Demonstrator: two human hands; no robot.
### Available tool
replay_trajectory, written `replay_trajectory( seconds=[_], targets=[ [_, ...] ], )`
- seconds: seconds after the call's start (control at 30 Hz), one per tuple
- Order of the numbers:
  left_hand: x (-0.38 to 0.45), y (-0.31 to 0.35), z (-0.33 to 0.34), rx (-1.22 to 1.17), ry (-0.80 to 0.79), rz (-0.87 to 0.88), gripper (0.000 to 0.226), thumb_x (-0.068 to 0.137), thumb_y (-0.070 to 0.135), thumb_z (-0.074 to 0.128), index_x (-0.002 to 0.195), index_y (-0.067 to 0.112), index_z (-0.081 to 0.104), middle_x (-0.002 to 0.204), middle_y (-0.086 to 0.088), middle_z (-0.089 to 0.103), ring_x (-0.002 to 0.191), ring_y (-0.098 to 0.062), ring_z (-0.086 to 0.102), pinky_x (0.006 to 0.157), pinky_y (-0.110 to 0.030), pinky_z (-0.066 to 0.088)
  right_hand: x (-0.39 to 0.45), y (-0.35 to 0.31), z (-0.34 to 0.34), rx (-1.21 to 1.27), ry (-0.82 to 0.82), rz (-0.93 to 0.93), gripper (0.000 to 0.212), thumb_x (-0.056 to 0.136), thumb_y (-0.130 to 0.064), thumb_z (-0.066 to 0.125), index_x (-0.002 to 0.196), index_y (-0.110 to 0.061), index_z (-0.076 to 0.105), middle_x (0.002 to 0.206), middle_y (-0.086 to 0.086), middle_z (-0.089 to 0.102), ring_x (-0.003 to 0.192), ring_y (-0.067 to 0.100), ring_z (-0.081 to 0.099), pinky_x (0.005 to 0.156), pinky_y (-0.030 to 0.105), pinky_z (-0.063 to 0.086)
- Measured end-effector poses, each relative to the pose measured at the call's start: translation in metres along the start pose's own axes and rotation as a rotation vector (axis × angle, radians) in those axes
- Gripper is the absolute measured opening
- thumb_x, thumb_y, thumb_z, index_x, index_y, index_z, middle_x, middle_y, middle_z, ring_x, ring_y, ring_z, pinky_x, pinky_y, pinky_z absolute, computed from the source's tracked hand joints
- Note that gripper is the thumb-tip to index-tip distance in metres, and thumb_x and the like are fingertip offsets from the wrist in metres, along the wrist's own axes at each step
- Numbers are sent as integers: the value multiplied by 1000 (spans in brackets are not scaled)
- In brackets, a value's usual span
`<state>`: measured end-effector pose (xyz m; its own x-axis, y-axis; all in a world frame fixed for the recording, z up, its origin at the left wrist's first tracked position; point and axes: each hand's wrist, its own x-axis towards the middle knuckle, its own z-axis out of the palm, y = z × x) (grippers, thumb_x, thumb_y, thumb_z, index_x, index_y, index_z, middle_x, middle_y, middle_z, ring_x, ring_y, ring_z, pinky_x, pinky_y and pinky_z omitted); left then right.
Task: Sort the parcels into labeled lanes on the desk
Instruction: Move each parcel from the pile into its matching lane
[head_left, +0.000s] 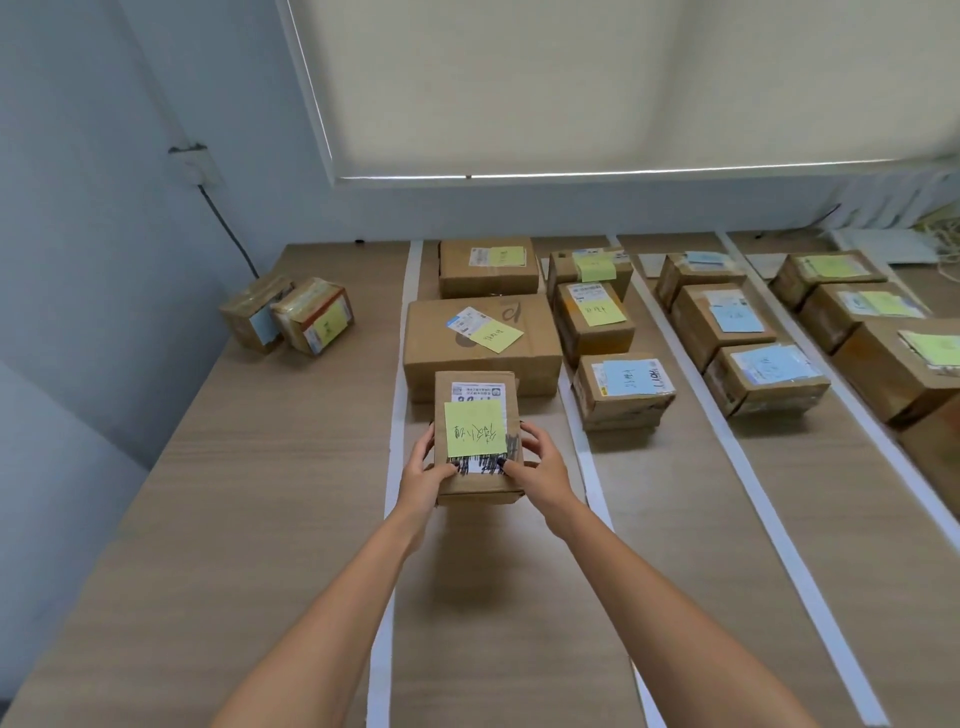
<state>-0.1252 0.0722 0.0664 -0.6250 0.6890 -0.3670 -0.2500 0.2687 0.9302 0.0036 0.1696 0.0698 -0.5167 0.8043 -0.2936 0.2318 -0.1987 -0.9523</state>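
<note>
A small cardboard parcel (476, 486) with a yellow-green sticky note on top sits in the leftmost taped lane, just in front of a large flat parcel (441, 348). My left hand (423, 480) grips its left side and my right hand (537, 470) grips its right side, thumbs on the top face. White tape strips (582, 457) mark the lanes on the wooden desk (234, 519). Behind the large parcel lies another one (488, 280). Two parcels (311, 317) lie outside the lanes at the far left.
The second lane holds three parcels (592, 322), the third lane three with blue notes (763, 384), the fourth lane several (883, 374) at the right edge. A wall socket and cable (195, 163) are at the back left. A window blind (519, 78) hangs behind the desk.
</note>
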Motion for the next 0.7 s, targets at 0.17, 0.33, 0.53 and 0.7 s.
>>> replay_trajectory(
  seconds=[0.17,0.33,0.53,0.7],
  targets=[
    [2,-4,0,41,-13,8,67,87,-5,49,141,33,35,104,29,52,100,-7,56,63,-16,48,7,6,-2,17,-16,36,57,85,-4,65,133,-25,42,128,1,49,104,17,53,65,19,48],
    [11,-3,-1,46,-18,-9,67,88,-4,49,143,33,34,108,25,51,110,-13,53,64,-18,48,15,7,1,32,-11,54,56,85,-3,64,131,-27,41,128,0,49,104,17,53,61,15,47],
    [27,-6,-13,32,-16,-32,68,88,-5,47,144,31,32,114,17,52,114,-17,52,67,-20,49,30,8,15,10,-9,65,55,85,-2,63,130,-26,43,127,-1,49,100,16,53,61,15,46],
    [42,-10,-29,21,9,-33,66,87,-7,47,142,28,35,113,16,51,102,-5,54,60,-11,49,41,10,36,15,-14,72,54,84,-2,64,126,-29,44,121,-4,49,92,8,54,62,15,47]
  ],
)
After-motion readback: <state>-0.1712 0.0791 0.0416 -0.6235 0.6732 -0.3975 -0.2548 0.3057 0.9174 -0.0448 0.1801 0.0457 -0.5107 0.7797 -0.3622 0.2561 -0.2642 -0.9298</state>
